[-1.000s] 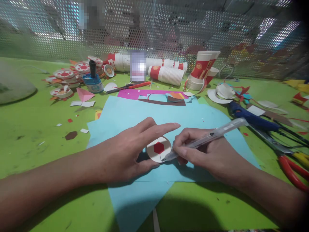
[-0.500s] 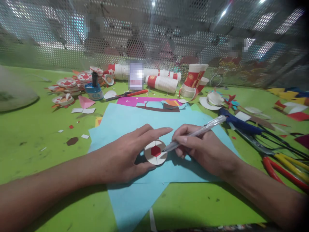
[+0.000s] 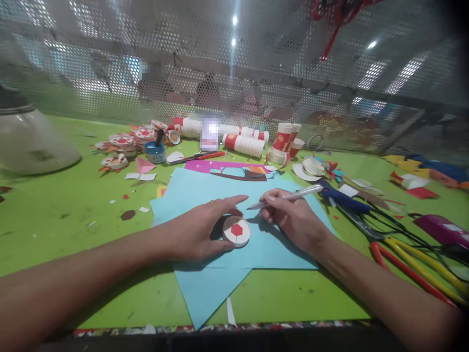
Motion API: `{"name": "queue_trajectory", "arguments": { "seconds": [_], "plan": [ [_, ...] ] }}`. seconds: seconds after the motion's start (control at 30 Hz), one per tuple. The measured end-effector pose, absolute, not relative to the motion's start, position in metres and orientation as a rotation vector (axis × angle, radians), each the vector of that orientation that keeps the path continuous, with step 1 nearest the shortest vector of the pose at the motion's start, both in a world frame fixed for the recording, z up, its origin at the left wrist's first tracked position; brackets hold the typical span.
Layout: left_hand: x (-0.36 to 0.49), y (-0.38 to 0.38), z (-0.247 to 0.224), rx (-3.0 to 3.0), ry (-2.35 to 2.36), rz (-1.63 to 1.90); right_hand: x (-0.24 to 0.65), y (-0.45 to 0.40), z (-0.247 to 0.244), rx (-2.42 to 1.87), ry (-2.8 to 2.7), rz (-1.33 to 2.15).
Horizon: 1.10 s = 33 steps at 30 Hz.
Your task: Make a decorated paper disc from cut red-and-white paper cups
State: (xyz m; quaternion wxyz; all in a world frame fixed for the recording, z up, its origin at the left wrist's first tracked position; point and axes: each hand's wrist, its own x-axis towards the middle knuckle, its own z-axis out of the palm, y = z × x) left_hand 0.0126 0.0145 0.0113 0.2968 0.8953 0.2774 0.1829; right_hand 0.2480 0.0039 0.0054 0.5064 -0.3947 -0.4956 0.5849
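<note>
My left hand [image 3: 200, 226] curves around a small white round disc [image 3: 229, 237] with a red hexagon and thin dark lines. The thumb touches its near left edge, other fingers bend at its far edge, and the index finger stretches past it. Beneath the disc lie light blue paper sheets [image 3: 198, 293]. To the right, my right hand [image 3: 289, 215] grips a clear pen [image 3: 302, 192] between thumb and fingers. The pen's tip is beyond the disc, apart from it, close over the blue paper; whether it touches the paper I cannot tell.
Scissors with red and yellow handles [image 3: 410, 266] and a blue-handled tool [image 3: 346, 198] lie at right. Behind the sheets are an ink bottle [image 3: 155, 155], stacked paper cups [image 3: 245, 145] and red-patterned paper crafts [image 3: 122, 142]. A translucent container [image 3: 34, 142] stands left, before a perforated screen [image 3: 176, 93].
The pen tip has moved off the disc to beyond its far edge. My left hand stays around the disc. The camera view has shifted, showing more of the table's near edge.
</note>
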Motion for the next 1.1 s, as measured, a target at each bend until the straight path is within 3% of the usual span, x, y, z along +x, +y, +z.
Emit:
{"name": "queue_trajectory", "arguments": {
  "seconds": [1.1],
  "plan": [
    [0.014,0.012,0.02,2.409,0.83,0.373,0.247,-0.004,0.005,-0.964,-1.409,1.511]
  ]
}}
